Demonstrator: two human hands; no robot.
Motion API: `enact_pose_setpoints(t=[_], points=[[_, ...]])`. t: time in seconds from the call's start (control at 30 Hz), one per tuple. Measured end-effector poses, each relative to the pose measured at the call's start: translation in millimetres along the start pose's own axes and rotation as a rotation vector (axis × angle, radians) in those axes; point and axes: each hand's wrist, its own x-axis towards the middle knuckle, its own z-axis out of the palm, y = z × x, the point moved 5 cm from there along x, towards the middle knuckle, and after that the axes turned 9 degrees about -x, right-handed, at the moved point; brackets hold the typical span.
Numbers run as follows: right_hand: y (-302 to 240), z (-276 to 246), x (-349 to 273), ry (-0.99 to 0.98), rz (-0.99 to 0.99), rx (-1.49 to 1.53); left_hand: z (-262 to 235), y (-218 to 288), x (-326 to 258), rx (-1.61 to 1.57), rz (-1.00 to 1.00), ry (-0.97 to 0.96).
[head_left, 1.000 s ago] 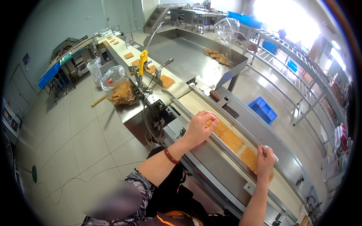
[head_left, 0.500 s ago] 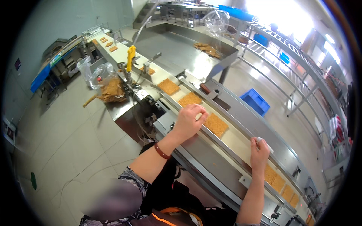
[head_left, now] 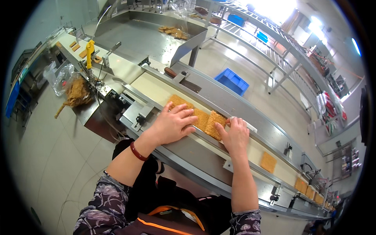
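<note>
Golden-brown, grainy square crackers lie on the cream conveyor belt (head_left: 156, 87) before me. My left hand (head_left: 172, 122) is open, its fingers spread over the near edges of two flat crackers (head_left: 181, 102) side by side. Just to the right, another cracker (head_left: 214, 124) leans tilted on the edge of its neighbour. The thumb of my right hand (head_left: 235, 135) touches that tilted cracker. The other right fingers are curled round a slim white object (head_left: 250, 126), whose kind I cannot make out. Farther right, one cracker (head_left: 268, 161) lies alone.
Metal rails edge the belt, with a dark tool with a brown handle (head_left: 170, 72) beyond. Several crackers (head_left: 301, 185) stand at the right end. A steel tray table (head_left: 129, 39) holds broken pieces; a blue crate (head_left: 232, 81) is on the floor. A bag of crackers (head_left: 78, 91) sits left.
The view has swung to the right. My right hand has moved left along the belt to the crackers. My left hand has gone from curled to spread, and the crackers there now sit close together.
</note>
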Motion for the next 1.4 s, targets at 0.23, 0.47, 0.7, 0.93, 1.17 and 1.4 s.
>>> enact_pose_setpoints(t=[0.23,0.47,0.7,0.93,1.17,1.4], points=[[11,2,-9,-0.062,0.098,0.190,11,22,4,0.019,0.107,-0.011],[28,-43,-7,-0.047,0.069,0.278,12,44,3,-0.098,0.191,0.057],[-7,-34,0,0.041,-0.282,0.497,3,18,5,-0.033,0.017,0.117],[12,-16,4,-0.305,-0.145,0.556,-1,17,-1,-0.091,0.079,0.084],[54,-14,6,0.027,0.057,0.554,-15,27,3,-0.224,0.159,0.225],[26,-16,1,0.224,-0.043,0.584,-31,3,1,-0.244,0.034,0.381]])
